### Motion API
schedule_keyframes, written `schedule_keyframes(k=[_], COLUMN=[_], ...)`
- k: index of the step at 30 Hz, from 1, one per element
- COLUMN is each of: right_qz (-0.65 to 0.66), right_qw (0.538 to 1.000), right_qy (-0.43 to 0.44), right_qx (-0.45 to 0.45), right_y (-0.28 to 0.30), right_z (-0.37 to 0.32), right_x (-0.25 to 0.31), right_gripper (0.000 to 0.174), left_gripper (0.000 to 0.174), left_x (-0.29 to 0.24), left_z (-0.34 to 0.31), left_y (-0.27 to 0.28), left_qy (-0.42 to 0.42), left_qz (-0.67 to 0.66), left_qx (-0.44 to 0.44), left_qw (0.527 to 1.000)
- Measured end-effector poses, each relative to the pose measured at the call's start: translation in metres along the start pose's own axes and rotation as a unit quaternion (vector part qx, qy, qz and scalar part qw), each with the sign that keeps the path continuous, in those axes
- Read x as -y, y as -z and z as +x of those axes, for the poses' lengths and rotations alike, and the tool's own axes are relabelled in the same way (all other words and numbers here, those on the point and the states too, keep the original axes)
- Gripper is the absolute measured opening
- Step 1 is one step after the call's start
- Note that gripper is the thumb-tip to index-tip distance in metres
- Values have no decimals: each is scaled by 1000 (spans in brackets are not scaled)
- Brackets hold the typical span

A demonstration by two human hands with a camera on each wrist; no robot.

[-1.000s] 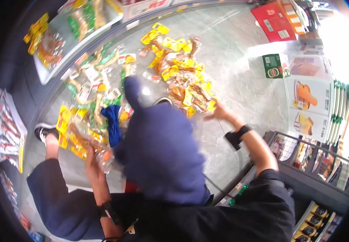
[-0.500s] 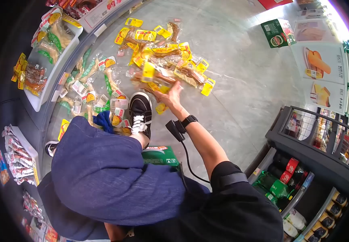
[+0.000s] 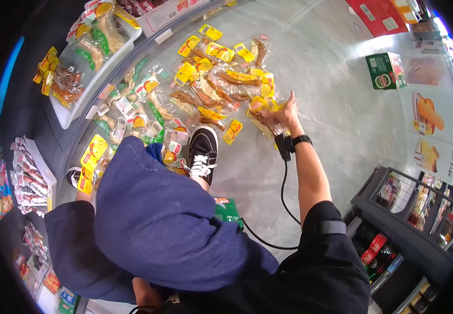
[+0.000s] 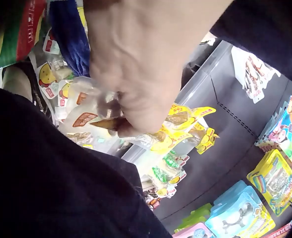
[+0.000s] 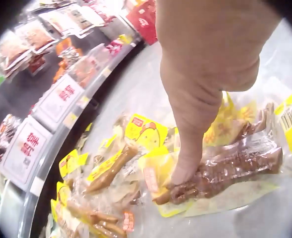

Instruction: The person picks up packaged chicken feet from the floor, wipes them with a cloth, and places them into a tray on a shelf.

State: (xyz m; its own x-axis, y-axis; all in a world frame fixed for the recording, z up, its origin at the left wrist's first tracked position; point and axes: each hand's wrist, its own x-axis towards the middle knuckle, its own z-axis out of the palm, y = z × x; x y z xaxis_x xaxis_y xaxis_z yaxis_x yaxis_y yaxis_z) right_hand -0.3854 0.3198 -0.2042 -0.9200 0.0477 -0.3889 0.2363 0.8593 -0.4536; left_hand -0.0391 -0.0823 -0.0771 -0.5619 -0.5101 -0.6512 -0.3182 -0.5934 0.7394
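In the head view my right hand (image 3: 288, 114) holds a clear snack pack (image 3: 262, 111) of brown meat at the right edge of a spread pile of similar yellow-labelled packs (image 3: 221, 78) on the floor. The right wrist view shows the thumb of that hand (image 5: 200, 74) over the brown meat pack (image 5: 225, 173). My left hand (image 4: 136, 69) grips clear plastic packs; yellow-labelled ones (image 4: 178, 124) stick out past its fingers. The raised knee hides the left hand in the head view, where yellow labels (image 3: 93, 157) show beside it.
Pale snack packs with green strips (image 3: 150, 107) lie left of my shoe (image 3: 203, 149). A shelf edge with a white tray (image 3: 72, 99) runs along the left. A dark display rack (image 3: 409, 209) stands right, and a green box (image 3: 386, 70) sits farther back.
My right hand came in from the right to the brown packs, then moved back right and away from me with one pack. The head view has shifted, so the knee covers my left hand.
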Motion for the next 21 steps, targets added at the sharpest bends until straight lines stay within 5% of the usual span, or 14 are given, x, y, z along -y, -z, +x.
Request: schedule_keyframes(k=[1, 3, 4, 5, 7, 8, 12, 15, 21], right_qz=[64, 162, 104, 64, 205, 275, 304, 302, 164], right_qw=[997, 985, 993, 998, 975, 951, 944, 946, 955], right_qy=[36, 25, -17, -15, -69, -108, -75, 106, 244], right_qx=[-7, 53, 47, 4, 59, 93, 106, 54, 28], right_y=[-10, -39, -38, -40, -30, -22, -7, 11, 135], right_z=[3, 16, 7, -3, -25, -39, -60, -74, -125], right_x=[-11, -42, -33, -26, -5, 11, 26, 30, 132], right_gripper=[132, 96, 82, 75, 58, 49, 35, 28, 21], left_gripper=[36, 35, 35, 35, 35, 34, 36, 37, 36], left_x=[-2, -7, -9, -13, -24, -42, -60, -61, -61], left_z=[0, -6, -7, -10, -9, -20, -32, -45, -64], left_y=[-3, -8, -10, -12, -18, -38, -58, -51, -37], left_qy=[-6, -22, -31, -41, -61, -72, -181, -184, -211], left_qz=[0, -4, -6, -7, -4, -46, -63, -99, -172], left_qx=[-4, -18, -26, -33, -41, -111, -66, -49, -4], left_qw=[1000, 1000, 999, 999, 997, 990, 979, 977, 962])
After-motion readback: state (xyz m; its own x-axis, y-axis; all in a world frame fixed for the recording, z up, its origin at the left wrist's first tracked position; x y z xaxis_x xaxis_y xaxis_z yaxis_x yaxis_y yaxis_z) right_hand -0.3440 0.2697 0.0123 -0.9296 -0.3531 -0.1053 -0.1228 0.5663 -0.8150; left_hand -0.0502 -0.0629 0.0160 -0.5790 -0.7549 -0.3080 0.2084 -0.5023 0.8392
